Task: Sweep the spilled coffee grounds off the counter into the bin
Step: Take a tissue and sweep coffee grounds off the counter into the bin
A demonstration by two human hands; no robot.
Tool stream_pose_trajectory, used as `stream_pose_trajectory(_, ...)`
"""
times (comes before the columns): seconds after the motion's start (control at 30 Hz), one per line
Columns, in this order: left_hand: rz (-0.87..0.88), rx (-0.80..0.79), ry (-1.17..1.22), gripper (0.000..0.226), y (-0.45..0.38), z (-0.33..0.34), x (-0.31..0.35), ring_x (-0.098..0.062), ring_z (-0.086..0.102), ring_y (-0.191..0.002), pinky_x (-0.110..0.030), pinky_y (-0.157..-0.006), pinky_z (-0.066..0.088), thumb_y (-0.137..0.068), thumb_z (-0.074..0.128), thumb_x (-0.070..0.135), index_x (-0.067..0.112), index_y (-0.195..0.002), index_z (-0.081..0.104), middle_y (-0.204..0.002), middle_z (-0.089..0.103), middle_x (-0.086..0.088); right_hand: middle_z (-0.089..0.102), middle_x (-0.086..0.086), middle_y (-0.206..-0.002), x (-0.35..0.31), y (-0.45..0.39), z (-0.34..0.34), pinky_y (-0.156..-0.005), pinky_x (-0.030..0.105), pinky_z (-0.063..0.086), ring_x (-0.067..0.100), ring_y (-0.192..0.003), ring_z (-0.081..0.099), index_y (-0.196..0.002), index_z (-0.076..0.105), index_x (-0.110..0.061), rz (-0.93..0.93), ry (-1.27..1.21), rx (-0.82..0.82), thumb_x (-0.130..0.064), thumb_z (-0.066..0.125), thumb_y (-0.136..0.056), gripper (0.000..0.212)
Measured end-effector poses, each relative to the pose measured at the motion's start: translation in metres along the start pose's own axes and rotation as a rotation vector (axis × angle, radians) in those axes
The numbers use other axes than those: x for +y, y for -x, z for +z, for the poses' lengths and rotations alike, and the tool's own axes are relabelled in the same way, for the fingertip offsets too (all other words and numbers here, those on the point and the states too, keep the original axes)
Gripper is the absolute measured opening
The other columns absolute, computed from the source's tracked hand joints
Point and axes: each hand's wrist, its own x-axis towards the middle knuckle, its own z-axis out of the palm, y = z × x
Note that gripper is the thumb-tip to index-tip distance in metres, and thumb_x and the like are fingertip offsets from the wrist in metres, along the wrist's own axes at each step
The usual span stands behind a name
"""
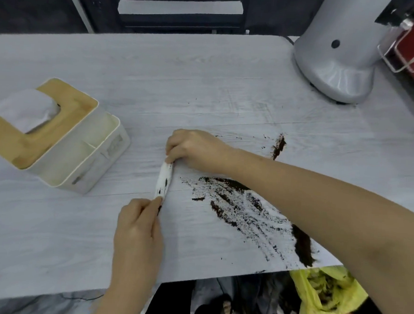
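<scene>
Coffee grounds (244, 207): we log them smeared in streaks over the pale counter (205, 88), to the right of both hands, the thickest heap at the near edge just above the bin (326, 295); a small separate patch lies farther back.

Tissue (162, 181): rolled into a narrow strip, stained, its long axis running front to back across the counter, left of the spill. We judge a rightward sweep would drive the grounds toward the bin.

Right hand (196, 149): grip pinched on the far end of the strip, forearm crossing over the spill.

Left hand (138, 228): grip pinched on the near end.

Bin: yellow liner, below the counter edge, already holding dark grounds.

Tissue box (56, 142): wooden lid, one sheet poking out; side compartments look bare.
</scene>
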Motion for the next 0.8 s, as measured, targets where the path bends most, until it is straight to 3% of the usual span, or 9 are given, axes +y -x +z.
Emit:
stream_pose_trajectory(0.07, 0.093, -0.020, 0.030, 0.030, 0.004, 0.013, 0.020, -0.028, 0.052, -0.081, -0.035, -0.068, 0.042, -0.084, 0.057, -0.011, -0.005, -0.111, 0.069, -0.090, 0.059, -0.010, 0.072, 0.005, -0.085, 0.004, 0.018, -0.007, -0.062, 0.031, 0.053, 0.023, -0.083, 0.063, -0.087, 0.078, -0.009, 0.025, -0.009, 0.004, -0.010, 0.074, -0.079, 0.009)
stream_pose_trajectory(0.2, 0.201, -0.109, 0.114, 0.020, 0.017, 0.049, 0.074, 0.007, 0.043, -0.080, -0.017, -0.070, 0.037, -0.098, 0.047, 0.019, 0.016, -0.107, 0.064, -0.092, 0.049, 0.008, 0.072, 0.007, -0.089, 0.018, 0.085, -0.030, -0.065, 0.039, 0.057, 0.024, -0.085, 0.064, -0.091, 0.077, -0.007, 0.135, 0.030, 0.000, -0.012, 0.075, -0.080, 0.012)
stream_pose_trajectory(0.27, 0.260, -0.262, 0.141, 0.031, 0.025, 0.057, 0.108, 0.001, 0.044, -0.086, -0.015, -0.065, 0.040, -0.086, 0.059, 0.007, 0.006, -0.116, 0.065, -0.097, 0.055, 0.002, 0.072, 0.008, -0.091, 0.025, 0.126, -0.041, -0.066, 0.042, 0.056, 0.026, -0.086, 0.064, -0.091, 0.077, -0.007, 0.176, 0.066, 0.020, -0.003, 0.077, -0.076, 0.015)
stream_pose_trajectory(0.33, 0.444, -0.246, 0.132, 0.044, 0.031, 0.073, 0.128, -0.016, 0.048, -0.086, -0.022, -0.061, 0.043, -0.073, 0.070, -0.005, -0.003, -0.116, 0.065, -0.098, 0.058, -0.006, 0.072, 0.010, -0.093, 0.029, 0.165, -0.051, -0.067, 0.043, 0.057, 0.030, -0.086, 0.065, -0.089, 0.077, -0.005, 0.221, 0.102, 0.052, 0.008, 0.077, -0.071, 0.022)
stream_pose_trajectory(0.4, 0.481, -0.272, 0.113, 0.049, 0.032, 0.082, 0.142, -0.019, 0.048, -0.086, -0.025, -0.060, 0.044, -0.064, 0.072, -0.014, -0.002, -0.111, 0.066, -0.096, 0.057, -0.006, 0.072, 0.012, -0.094, 0.031, 0.196, -0.061, -0.066, 0.042, 0.057, 0.030, -0.085, 0.066, -0.087, 0.077, -0.005, 0.284, 0.123, 0.065, 0.011, 0.077, -0.069, 0.025)
stream_pose_trajectory(0.47, 0.479, -0.318, 0.140, 0.052, 0.028, 0.083, 0.146, -0.018, 0.047, -0.085, -0.027, -0.059, 0.044, -0.057, 0.068, -0.020, 0.001, -0.104, 0.068, -0.093, 0.055, -0.005, 0.072, 0.010, -0.094, 0.029, 0.213, -0.068, -0.064, 0.041, 0.057, 0.029, -0.084, 0.066, -0.087, 0.078, -0.007, 0.331, 0.140, 0.050, 0.013, 0.078, -0.067, 0.028)
stream_pose_trajectory(0.57, 0.437, -0.325, 0.252, 0.044, 0.015, 0.070, 0.131, -0.017, 0.049, -0.086, -0.027, -0.068, 0.046, -0.073, 0.065, -0.017, 0.004, -0.111, 0.070, -0.091, 0.053, -0.001, 0.072, 0.009, -0.093, 0.023, 0.207, -0.072, -0.062, 0.042, 0.057, 0.029, -0.085, 0.067, -0.086, 0.078, -0.009, 0.337, 0.147, 0.015, 0.016, 0.071, -0.070, 0.031)
stream_pose_trajectory(0.67, 0.336, -0.228, 0.372, 0.029, 0.005, 0.034, 0.094, -0.016, 0.055, -0.086, -0.020, -0.075, 0.043, -0.086, 0.061, -0.006, 0.007, -0.109, 0.072, -0.092, 0.057, 0.002, 0.071, 0.007, -0.092, 0.009, 0.170, -0.063, -0.061, 0.038, 0.055, 0.028, -0.086, 0.065, -0.086, 0.078, -0.009, 0.275, 0.115, 0.058, 0.011, 0.057, -0.076, 0.031)
stream_pose_trajectory(0.8, 0.220, -0.131, 0.335, 0.025, 0.005, -0.020, 0.031, -0.007, 0.058, -0.086, -0.015, -0.078, 0.044, -0.088, 0.062, -0.005, 0.011, -0.103, 0.075, -0.092, 0.060, 0.004, 0.070, 0.004, -0.087, -0.017, 0.086, -0.032, -0.057, 0.032, 0.052, 0.026, -0.084, 0.064, -0.083, 0.077, -0.010, 0.118, 0.084, 0.086, 0.014, 0.067, -0.069, 0.029)
